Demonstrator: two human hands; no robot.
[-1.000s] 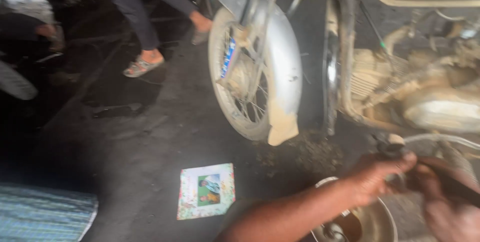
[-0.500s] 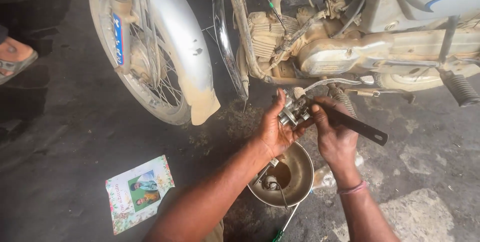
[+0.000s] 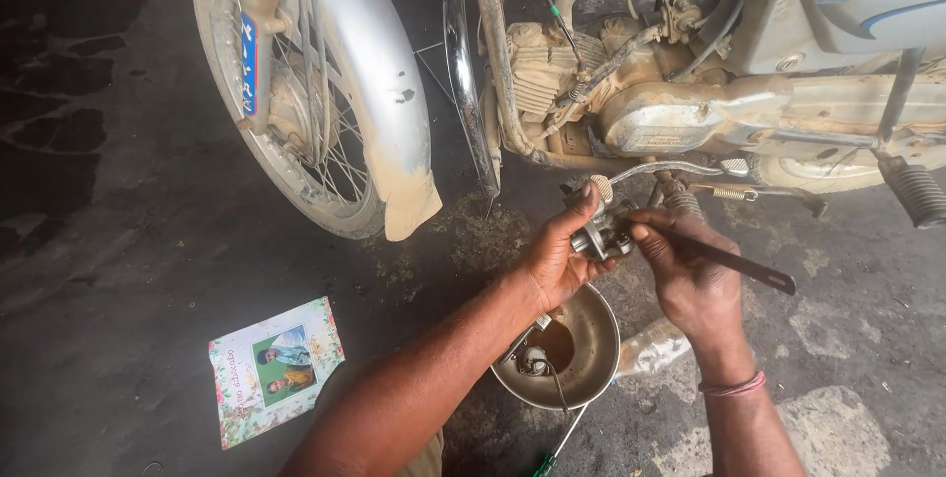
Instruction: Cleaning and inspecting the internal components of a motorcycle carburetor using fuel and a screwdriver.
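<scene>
The left hand (image 3: 557, 260) is clasping a small grey metal engine part (image 3: 599, 237), fingers curled round its underside and the thumb pressing on top beside a pale knurled knob (image 3: 601, 187). The right hand (image 3: 690, 280) is gripping a dark flat tool (image 3: 734, 262), its working end meeting the part where the two hands come together and its free end pointing off to the right. The part is being held in the air, just above and a little beyond a round metal bowl (image 3: 591, 364) on the floor.

Judging by how things lie, the work is sitting somewhere in the middle. The part is already off the motorcycle (image 3: 690, 93) and in the hands, and the bowl is already holding a pool of brown liquid with a small fitting and a thin wire lying in it, so some stripping down looks done. The tool is engaging the part, so this seems to be a stage of prising or cleaning; nothing is showing it going back on the machine yet.

A green-handled screwdriver (image 3: 552, 449) is lying just below the bowl, and something pale and cylindrical (image 3: 650, 351) is resting beside the bowl's right rim; I cannot tell what it is. Further out, the mud-caked front wheel (image 3: 315, 102) is standing to the left of the engine, and a printed card with a photograph (image 3: 276, 371) is lying flat on the dark, stained floor (image 3: 118, 240).
</scene>
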